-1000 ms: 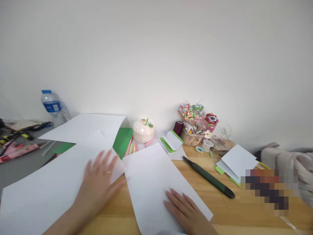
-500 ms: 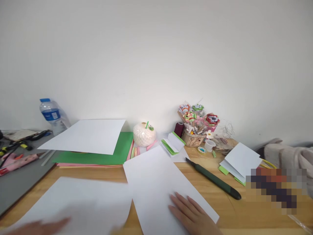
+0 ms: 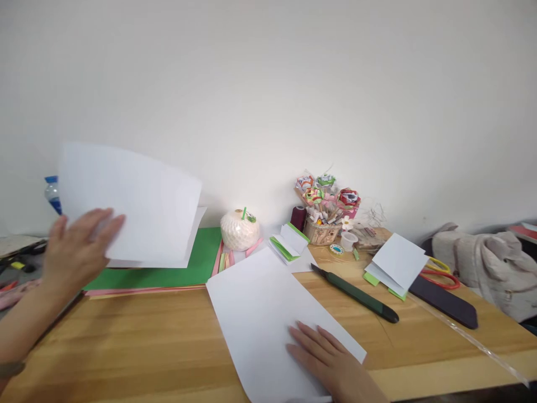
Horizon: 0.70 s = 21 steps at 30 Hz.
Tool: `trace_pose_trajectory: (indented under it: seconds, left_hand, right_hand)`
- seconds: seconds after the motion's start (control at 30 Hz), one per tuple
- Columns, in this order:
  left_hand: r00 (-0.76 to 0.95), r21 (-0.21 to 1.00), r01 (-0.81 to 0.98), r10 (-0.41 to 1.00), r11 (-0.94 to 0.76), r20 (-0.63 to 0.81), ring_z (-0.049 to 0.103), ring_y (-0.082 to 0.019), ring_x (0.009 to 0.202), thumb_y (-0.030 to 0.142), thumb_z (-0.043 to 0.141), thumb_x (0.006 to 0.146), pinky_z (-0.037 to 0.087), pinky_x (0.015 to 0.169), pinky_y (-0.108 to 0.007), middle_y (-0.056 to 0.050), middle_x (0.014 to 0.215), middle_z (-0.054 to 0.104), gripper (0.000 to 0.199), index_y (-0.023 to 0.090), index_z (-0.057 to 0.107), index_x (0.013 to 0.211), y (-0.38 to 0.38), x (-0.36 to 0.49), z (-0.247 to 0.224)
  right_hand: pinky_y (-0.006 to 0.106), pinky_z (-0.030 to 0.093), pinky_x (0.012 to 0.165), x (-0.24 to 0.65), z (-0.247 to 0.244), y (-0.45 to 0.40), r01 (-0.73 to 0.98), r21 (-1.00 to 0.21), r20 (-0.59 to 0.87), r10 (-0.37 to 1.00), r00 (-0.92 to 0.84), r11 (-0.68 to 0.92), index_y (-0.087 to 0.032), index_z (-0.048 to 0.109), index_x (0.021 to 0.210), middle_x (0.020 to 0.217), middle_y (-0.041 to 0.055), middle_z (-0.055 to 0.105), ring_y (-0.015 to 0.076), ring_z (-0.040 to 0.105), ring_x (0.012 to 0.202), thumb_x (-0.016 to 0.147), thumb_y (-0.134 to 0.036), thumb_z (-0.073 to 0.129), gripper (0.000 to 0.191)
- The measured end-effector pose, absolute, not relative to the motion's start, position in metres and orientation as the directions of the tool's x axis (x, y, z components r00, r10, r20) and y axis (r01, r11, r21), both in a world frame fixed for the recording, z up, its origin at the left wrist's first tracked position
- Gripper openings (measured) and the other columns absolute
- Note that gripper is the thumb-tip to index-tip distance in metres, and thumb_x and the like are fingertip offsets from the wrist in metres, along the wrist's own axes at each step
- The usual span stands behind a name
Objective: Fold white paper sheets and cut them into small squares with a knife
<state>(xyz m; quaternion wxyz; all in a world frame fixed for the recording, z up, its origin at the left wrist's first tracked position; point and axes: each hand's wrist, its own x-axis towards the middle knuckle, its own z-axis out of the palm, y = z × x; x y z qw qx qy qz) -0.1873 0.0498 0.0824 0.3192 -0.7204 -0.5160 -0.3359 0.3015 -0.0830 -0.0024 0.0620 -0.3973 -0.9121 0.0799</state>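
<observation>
My left hand (image 3: 86, 240) grips a white sheet of paper (image 3: 130, 207) by its near left edge and holds it up, tilted, over the left paper stack. Beneath that sheet, another white sheet (image 3: 196, 229) partly shows on top of green paper (image 3: 205, 254). On the wooden table, my right hand (image 3: 321, 355) lies flat with fingers stretched on a second white sheet (image 3: 260, 319). A dark green craft knife (image 3: 356, 296) rests to the right of this sheet.
Behind stand a cream round ornament (image 3: 239, 230), a basket of paper flowers (image 3: 323, 229) and a bottle (image 3: 52, 193). Folded white paper (image 3: 396, 263), a dark phone (image 3: 444, 302), red-and-yellow handles (image 3: 442, 277), a clear strip (image 3: 474, 341) and a cloth bag (image 3: 474, 268) occupy the right side.
My left hand has lifted the white sheet from the table's left front up and back over the paper stack. My right hand stays flat on its sheet. The view has shifted slightly right.
</observation>
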Motion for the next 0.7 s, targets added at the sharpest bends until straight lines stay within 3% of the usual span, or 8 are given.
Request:
trace_pose_trajectory:
  seconds: [0.07,0.13,0.23,0.33,0.5,0.57,0.7]
  left_hand:
    - [0.428,-0.266,0.901,0.599,-0.343,0.677,0.051,-0.019,0.113,0.032,0.014,0.095,0.03,0.099,-0.047,-0.004,0.126,0.054,0.046,0.024,0.054,0.117,0.087,-0.203,0.072]
    - [0.477,-0.312,0.879,0.687,-0.361,0.549,0.052,-0.018,0.112,0.037,0.011,0.094,0.031,0.096,-0.043,-0.002,0.124,0.056,0.049,0.027,0.05,0.122,0.109,-0.223,0.063]
    - [0.474,-0.31,0.876,0.784,-0.371,0.401,0.054,-0.017,0.108,0.055,0.017,0.09,0.036,0.091,-0.035,-0.002,0.127,0.054,0.056,0.025,0.047,0.127,0.119,-0.248,0.06]
    - [0.448,-0.292,0.884,0.841,-0.366,0.302,0.056,-0.018,0.106,0.072,0.022,0.08,0.038,0.089,-0.03,-0.004,0.13,0.051,0.075,0.02,0.044,0.13,0.115,-0.251,0.073]
    - [0.42,-0.29,0.882,0.899,-0.371,0.128,0.051,-0.019,0.113,0.073,0.02,0.079,0.032,0.096,-0.031,-0.007,0.131,0.049,0.084,0.012,0.036,0.134,0.104,-0.243,0.09]
    - [0.406,-0.273,0.892,0.904,-0.36,0.136,0.049,-0.019,0.115,0.075,0.016,0.077,0.031,0.097,-0.032,-0.009,0.131,0.048,0.089,0.009,0.036,0.134,0.101,-0.243,0.093]
    - [0.392,-0.186,0.919,0.861,-0.349,0.324,0.043,-0.023,0.119,0.074,0.012,0.079,0.027,0.101,-0.036,-0.012,0.134,0.046,0.09,0.004,0.038,0.131,0.081,-0.219,0.1]
  right_hand:
    - [0.045,0.033,0.101,0.302,-0.007,-0.081,0.722,-0.209,0.024,0.741,-0.671,0.66,-0.025,0.038,0.136,0.14,0.0062,0.03,0.0257,0.029,0.128,0.083,-0.039,0.051,0.056]
    - [0.046,0.033,0.101,0.303,-0.012,-0.08,0.722,-0.216,0.031,0.744,-0.667,0.657,-0.026,0.037,0.136,0.14,0.006,0.03,0.0261,0.029,0.129,0.083,-0.038,0.051,0.056]
    - [0.047,0.034,0.1,0.304,-0.018,-0.078,0.716,-0.229,0.048,0.742,-0.669,0.66,-0.026,0.037,0.136,0.14,0.0073,0.031,0.028,0.03,0.128,0.079,-0.045,0.056,0.064]
    - [0.048,0.035,0.099,0.304,-0.019,-0.078,0.712,-0.217,0.061,0.737,-0.673,0.668,-0.026,0.035,0.137,0.14,0.0076,0.032,0.0285,0.031,0.128,0.076,-0.048,0.057,0.068]
    - [0.048,0.036,0.099,0.304,-0.016,-0.081,0.706,-0.219,0.106,0.736,-0.669,0.673,-0.028,0.032,0.138,0.141,0.0071,0.032,0.0284,0.031,0.128,0.069,-0.044,0.066,0.079]
    - [0.047,0.035,0.099,0.303,-0.012,-0.083,0.709,-0.231,0.109,0.741,-0.662,0.667,-0.028,0.033,0.138,0.14,0.0073,0.033,0.0286,0.032,0.128,0.066,-0.044,0.068,0.081]
    - [0.046,0.034,0.1,0.297,0.002,-0.086,0.727,-0.262,0.098,0.767,-0.634,0.634,-0.027,0.037,0.136,0.139,0.0075,0.036,0.0282,0.033,0.127,0.066,-0.043,0.069,0.079]
